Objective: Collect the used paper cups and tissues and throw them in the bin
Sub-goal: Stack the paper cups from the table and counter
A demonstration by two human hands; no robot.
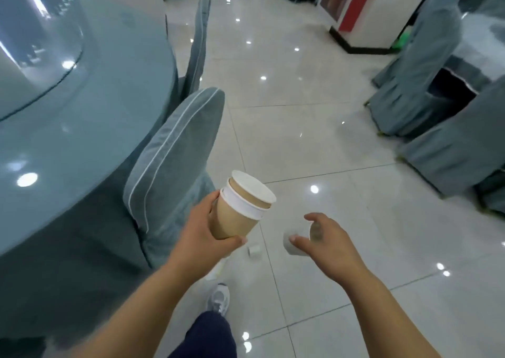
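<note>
My left hand (202,234) grips a stack of nested brown paper cups (240,210) with white rims, tilted to the right at waist height. My right hand (325,237) curls its thumb and fingers round a white paper cup (296,245) lying sideways, its mouth toward my palm; the cup is blurred. A small white cup (253,249) lies on its side on the floor tiles between my hands. No bin and no tissues are in view.
A round table (68,128) with a grey-blue cloth and a glass turntable fills the left. A covered chair (175,149) stands right beside my left hand, another behind it. More covered chairs (426,84) stand at the right. A glossy tiled aisle (287,97) runs ahead.
</note>
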